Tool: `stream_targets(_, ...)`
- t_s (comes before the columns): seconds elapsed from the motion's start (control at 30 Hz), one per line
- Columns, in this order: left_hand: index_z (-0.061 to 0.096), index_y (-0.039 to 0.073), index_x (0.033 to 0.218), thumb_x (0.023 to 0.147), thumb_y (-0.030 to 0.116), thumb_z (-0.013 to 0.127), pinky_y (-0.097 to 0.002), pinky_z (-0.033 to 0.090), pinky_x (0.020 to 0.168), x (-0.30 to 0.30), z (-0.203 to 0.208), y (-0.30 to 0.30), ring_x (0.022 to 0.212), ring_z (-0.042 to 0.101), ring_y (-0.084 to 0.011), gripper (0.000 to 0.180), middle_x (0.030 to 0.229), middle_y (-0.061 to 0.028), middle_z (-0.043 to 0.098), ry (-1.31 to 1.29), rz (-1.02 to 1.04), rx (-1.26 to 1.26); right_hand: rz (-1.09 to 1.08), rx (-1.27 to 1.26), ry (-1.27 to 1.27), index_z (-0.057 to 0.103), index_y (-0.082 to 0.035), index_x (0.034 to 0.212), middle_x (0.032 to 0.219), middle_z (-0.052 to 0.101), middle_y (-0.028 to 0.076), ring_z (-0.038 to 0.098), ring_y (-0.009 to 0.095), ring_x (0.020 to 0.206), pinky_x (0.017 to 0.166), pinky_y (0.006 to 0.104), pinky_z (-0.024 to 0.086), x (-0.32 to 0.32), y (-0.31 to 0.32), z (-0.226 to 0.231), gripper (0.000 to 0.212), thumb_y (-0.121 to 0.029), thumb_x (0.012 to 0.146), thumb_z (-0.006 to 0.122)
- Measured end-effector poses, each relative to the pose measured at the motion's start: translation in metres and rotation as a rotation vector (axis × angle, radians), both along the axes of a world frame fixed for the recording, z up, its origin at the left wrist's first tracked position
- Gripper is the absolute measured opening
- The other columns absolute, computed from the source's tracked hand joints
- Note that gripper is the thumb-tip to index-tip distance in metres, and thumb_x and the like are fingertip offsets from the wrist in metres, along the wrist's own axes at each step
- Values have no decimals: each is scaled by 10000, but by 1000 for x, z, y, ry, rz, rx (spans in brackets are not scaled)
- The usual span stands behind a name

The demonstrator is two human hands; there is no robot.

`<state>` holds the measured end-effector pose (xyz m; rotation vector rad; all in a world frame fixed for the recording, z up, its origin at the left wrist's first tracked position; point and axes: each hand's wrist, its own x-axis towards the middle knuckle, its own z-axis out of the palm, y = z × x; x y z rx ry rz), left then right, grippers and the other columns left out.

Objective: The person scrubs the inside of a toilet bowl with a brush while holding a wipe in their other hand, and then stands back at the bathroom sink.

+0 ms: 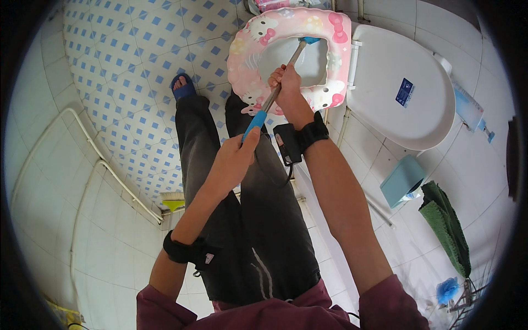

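Observation:
A toilet brush (pixel 271 100) with a metal shaft and blue grip slants up and to the right across the view. My left hand (pixel 232 163) is closed round the blue grip. Farther up, my right hand (pixel 287 83) wraps its fingers round the metal shaft. The blue brush head (pixel 310 40) is inside the toilet bowl (pixel 269 61), near its far right rim, partly hidden by the seat. A padded pink seat cover (pixel 242 49) with cartoon faces and bows rings the bowl. The white toilet lid (pixel 407 93) stands raised on the right.
Blue-and-white tiles cover the floor (pixel 148 71); my foot in a blue slipper (pixel 183 87) is left of the toilet. On the right are a light-blue box (pixel 403 181), a green towel (pixel 445 228) and a blue bath puff (pixel 447 290). White pipes (pixel 91 135) run along the left wall.

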<state>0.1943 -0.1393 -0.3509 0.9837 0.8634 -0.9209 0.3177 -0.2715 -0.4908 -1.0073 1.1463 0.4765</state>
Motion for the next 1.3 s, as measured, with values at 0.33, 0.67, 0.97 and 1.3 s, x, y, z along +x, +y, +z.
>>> stream_targets(0.33,490,42,582,814,471,507,-238,270,448,16,1,31,479,349,-56,488,505,24,388,-79,-65,195,-160,-101,92,327,-96,760,534,292,-10,271,103,389,360,249,263,-9,2,-2,154,-189,877,289)
stream_targets(0.67,380,108,536,810,409,486,-220,213,378,56,-42,67,379,283,-52,421,459,52,333,-143,201,89,23,135,21,353,-61,727,606,364,46,347,167,494,474,308,357,45,35,-40,110,-13,805,291)
stream_targets(0.97,319,138,536,808,457,448,-226,204,314,42,-38,77,292,259,-60,438,410,37,280,80,184,17,342,53,67,396,-21,831,617,379,51,385,163,502,512,353,425,36,33,-53,21,-29,820,379)
stream_targets(1.3,318,136,596,864,439,394,-220,192,304,-23,-19,69,286,242,-65,411,420,28,272,176,435,-151,606,1,88,425,3,698,603,447,117,465,236,506,470,378,423,-15,49,-40,136,-60,803,367)
